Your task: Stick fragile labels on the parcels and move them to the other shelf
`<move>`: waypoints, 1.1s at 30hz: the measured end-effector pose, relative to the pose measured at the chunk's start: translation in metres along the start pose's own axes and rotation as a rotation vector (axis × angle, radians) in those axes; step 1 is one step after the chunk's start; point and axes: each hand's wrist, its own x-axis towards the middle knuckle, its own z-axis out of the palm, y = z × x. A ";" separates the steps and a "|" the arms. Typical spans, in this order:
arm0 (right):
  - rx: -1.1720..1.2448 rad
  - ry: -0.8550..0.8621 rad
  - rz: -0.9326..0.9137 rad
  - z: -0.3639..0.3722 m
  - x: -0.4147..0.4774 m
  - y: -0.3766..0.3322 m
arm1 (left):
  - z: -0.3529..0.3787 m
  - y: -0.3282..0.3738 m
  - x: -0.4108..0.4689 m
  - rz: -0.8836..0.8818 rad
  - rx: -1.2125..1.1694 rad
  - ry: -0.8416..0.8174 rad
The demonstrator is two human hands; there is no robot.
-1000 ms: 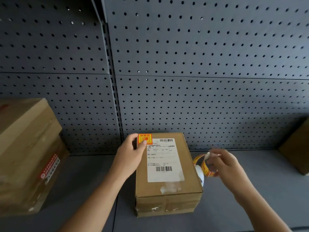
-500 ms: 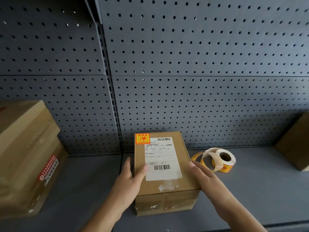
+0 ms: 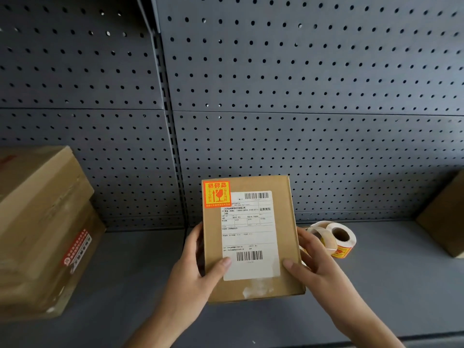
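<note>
Now clamped on both long sides of the parcel: fingers of left hand and right hand, equally near; long axis pointing straight away.

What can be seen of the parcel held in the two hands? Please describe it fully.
The parcel is a brown cardboard box, its top face tilted toward the camera, apparently lifted off the grey shelf. A red and yellow fragile label sits at its far left corner, touching a white shipping label with two barcodes. A whitish scuff marks the near edge. The left hand grips its left side and the right hand its right side, thumbs on top.
</note>
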 end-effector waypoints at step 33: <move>-0.052 0.294 -0.111 -0.013 0.028 0.014 | 0.026 -0.072 -0.030 0.446 0.156 0.464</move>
